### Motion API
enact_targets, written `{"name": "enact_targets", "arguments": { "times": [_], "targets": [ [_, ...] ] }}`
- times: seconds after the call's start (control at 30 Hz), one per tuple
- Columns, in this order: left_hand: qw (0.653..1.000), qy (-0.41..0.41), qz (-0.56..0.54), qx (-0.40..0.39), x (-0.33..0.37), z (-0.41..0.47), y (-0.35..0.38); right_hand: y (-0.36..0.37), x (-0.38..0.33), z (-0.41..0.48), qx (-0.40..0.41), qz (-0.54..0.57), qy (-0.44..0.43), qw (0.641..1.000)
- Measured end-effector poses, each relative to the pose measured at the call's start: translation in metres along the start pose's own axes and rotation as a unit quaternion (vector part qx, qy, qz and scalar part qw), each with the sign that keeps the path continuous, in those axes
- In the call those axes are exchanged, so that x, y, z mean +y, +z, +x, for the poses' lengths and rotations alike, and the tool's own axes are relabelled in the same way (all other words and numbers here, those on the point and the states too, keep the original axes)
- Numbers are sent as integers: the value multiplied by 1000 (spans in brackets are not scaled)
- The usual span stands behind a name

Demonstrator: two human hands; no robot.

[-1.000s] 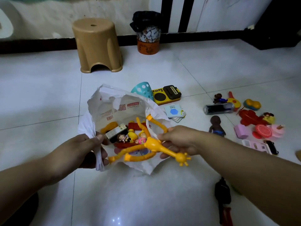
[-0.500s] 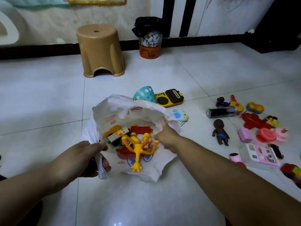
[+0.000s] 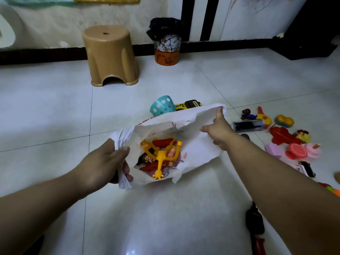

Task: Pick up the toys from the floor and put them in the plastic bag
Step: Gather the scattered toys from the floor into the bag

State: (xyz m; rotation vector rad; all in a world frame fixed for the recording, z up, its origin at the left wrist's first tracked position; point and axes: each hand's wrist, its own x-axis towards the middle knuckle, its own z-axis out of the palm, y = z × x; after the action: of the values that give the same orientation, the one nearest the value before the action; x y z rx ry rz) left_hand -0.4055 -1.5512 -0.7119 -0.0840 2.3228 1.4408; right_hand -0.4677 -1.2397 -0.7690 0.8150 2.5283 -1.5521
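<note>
White plastic bag [image 3: 191, 126] lies on the tiled floor [image 3: 55, 111] near the middle of the view, mouth held open by 2 bare hands. Left hand [image 3: 108, 162] is closed around the bunched near-left rim of the bag, fingers curled into the gathered plastic. Right hand [image 3: 219, 129] pinches the far-right rim, thumb raised along the edge, pulling that side up and outward. Inside the bag: a yellow stretchy figure [image 3: 160, 157] on top, limbs spread, lying over red block pieces [image 3: 162, 142] and a small doll [image 3: 147, 158] partly hidden beneath it. Just behind the bag's far edge, a teal dotted cup [image 3: 161, 107] on its side and a yellow toy radio [image 3: 187, 105], the radio partly covered by the bag rim. Toward the right edge of the floor, a loose scatter of toys not yet bagged: dark cylinder can [image 3: 248, 125], small brown bear figure [image 3: 247, 114], yellow rattle [image 3: 264, 116], yellow peanut-shaped toy [image 3: 284, 121], red flat toy [image 3: 281, 136], pink round toy [image 3: 298, 150], purple block [image 3: 274, 150]. A black-and-red object [image 3: 255, 227] lies near the floor's front edge, under the right forearm; what it is, cannot tell. At the far edge by the wall: tan plastic stool [image 3: 110, 56] and a patterned bin [image 3: 166, 45] with black liner.
</note>
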Motion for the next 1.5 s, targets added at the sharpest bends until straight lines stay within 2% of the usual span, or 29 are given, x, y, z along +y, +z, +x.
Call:
{"name": "enact_targets", "arguments": {
  "times": [0.2, 0.43, 0.5, 0.6, 0.7, 0.8, 0.83, 0.87, 0.9, 0.97, 1.0, 1.07, 1.1, 1.13, 1.17, 1.23, 1.37, 1.4, 1.43, 1.5],
  "targets": [
    [998, 46, 37, -19, 26, 20, 21, -43, 17, 5, 49, -1, 1, 999],
    [996, 59, 56, -42, 55, 57, 75, -108, 49, 4, 108, -34, -2, 994],
    [995, 66, 54, -57, 57, 57, 91, -123, 57, 0, 100, -47, -1, 994],
    [992, 70, 55, -91, 55, 50, 110, -137, 67, -18, 43, -72, -8, 996],
    [990, 69, 46, -112, 51, 44, 121, -137, 86, -51, 7, -175, -64, 982],
    [986, 68, 28, -147, 46, 39, 128, -125, 128, -90, 61, -362, -185, 912],
    [985, 67, 21, -158, 44, 38, 131, -120, 144, -101, 53, -398, -230, 886],
    [984, 66, 12, -163, 42, 38, 133, -114, 164, -110, 14, -439, -258, 861],
    [984, 64, 4, -167, 42, 37, 135, -109, 182, -116, -59, -489, -261, 830],
    [983, 61, -13, -175, 40, 37, 137, -101, 218, -121, -201, -584, -249, 746],
    [981, 59, -15, -182, 39, 36, 139, -98, 230, -123, -246, -616, -251, 705],
    [979, 54, -13, -196, 39, 34, 141, -91, 244, -119, -280, -662, -236, 654],
    [978, 56, -11, -200, 38, 34, 142, -86, 252, -114, -265, -679, -220, 649],
    [978, 58, -7, -202, 38, 33, 143, -80, 258, -107, -250, -681, -201, 659],
    [978, 60, -6, -201, 38, 33, 142, -74, 265, -100, -235, -678, -217, 662],
    [978, 66, -7, -198, 38, 32, 142, -69, 269, -90, -219, -697, -235, 641],
    [980, 70, -10, -186, 39, 32, 138, -70, 253, -93, -244, -679, -250, 646],
    [981, 71, -10, -182, 40, 32, 137, -72, 241, -95, -249, -666, -227, 666],
    [981, 71, -11, -178, 39, 32, 136, -74, 231, -97, -238, -634, -214, 704],
    [983, 69, -18, -167, 39, 33, 136, -75, 212, -103, -226, -535, -153, 799]
  ]
}}
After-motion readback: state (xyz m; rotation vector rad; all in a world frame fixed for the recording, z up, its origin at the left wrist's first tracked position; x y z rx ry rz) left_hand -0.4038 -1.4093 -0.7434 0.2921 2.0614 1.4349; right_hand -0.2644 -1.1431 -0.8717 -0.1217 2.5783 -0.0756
